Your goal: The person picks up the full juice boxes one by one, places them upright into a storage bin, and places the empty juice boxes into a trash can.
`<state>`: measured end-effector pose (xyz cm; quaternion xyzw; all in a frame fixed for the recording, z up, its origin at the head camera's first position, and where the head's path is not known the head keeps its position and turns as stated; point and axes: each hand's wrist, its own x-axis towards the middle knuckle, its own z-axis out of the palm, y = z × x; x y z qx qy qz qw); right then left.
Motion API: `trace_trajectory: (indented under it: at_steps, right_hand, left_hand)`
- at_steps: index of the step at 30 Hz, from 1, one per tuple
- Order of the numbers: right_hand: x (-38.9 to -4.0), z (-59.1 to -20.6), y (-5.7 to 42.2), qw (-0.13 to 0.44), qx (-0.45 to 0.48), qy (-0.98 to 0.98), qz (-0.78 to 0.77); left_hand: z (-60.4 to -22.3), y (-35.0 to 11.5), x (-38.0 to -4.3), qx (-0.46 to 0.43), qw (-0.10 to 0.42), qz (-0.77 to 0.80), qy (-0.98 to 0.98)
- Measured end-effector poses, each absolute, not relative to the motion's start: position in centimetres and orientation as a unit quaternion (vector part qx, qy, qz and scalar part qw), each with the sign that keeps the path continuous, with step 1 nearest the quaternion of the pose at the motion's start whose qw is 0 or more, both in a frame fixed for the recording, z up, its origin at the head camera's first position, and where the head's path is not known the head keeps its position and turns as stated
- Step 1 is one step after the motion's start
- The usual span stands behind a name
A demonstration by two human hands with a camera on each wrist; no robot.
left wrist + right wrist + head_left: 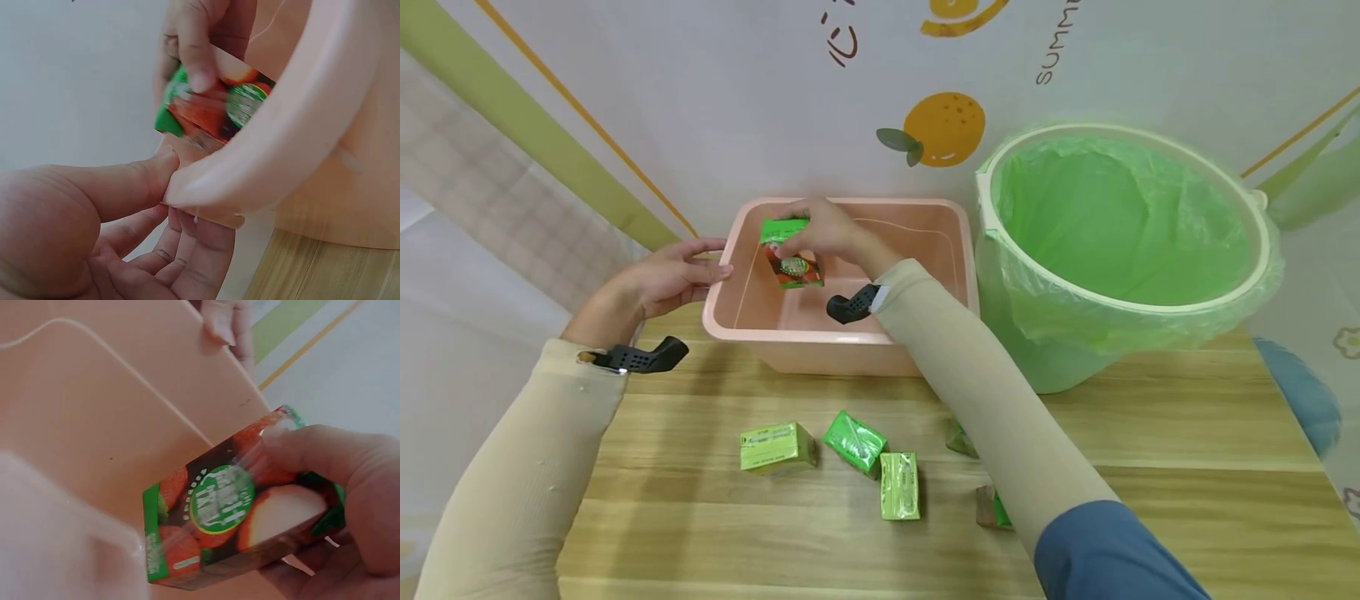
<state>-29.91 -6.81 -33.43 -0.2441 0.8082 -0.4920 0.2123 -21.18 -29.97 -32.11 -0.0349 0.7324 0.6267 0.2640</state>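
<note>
My right hand grips a small juice carton with a green end and red fruit pictures, inside the upper left part of a pink plastic basin. In the right wrist view the thumb lies on the printed face of the carton and fingers curl beneath it. My left hand pinches the basin's left rim, thumb on top and fingers under the lip, as the left wrist view shows at the rim. The carton is tilted; whether it touches the basin floor I cannot tell.
Several more cartons lie on the wooden table in front of the basin, among them a yellow-green one, a green one and another; my right arm partly hides others. A green lined bin stands right of the basin, a printed curtain behind.
</note>
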Motion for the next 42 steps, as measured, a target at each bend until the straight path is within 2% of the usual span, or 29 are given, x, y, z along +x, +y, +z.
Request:
trace_trajectory:
  at_steps: [10, 13, 34, 42]
  right_hand:
    - [-29.0, -34.5, -7.2, 0.26, -0.298, 0.829, -0.395]
    - [-29.0, -34.6, -7.2, 0.246, -0.312, 0.846, -0.355]
    - [-29.0, -35.5, -6.8, 0.256, -0.321, 0.853, -0.322]
    - [-28.7, -35.4, -6.3, 0.301, -0.297, 0.852, -0.308]
  left_hand:
    - [-31.9, -29.9, -21.2, -0.035, 0.263, 0.624, 0.735]
    - [-31.9, -29.9, -21.3, -0.034, 0.266, 0.626, 0.732]
    - [-32.0, -30.0, -21.4, -0.036, 0.266, 0.632, 0.727]
    - [-32.0, -30.0, -21.3, -0.037, 0.263, 0.631, 0.729]
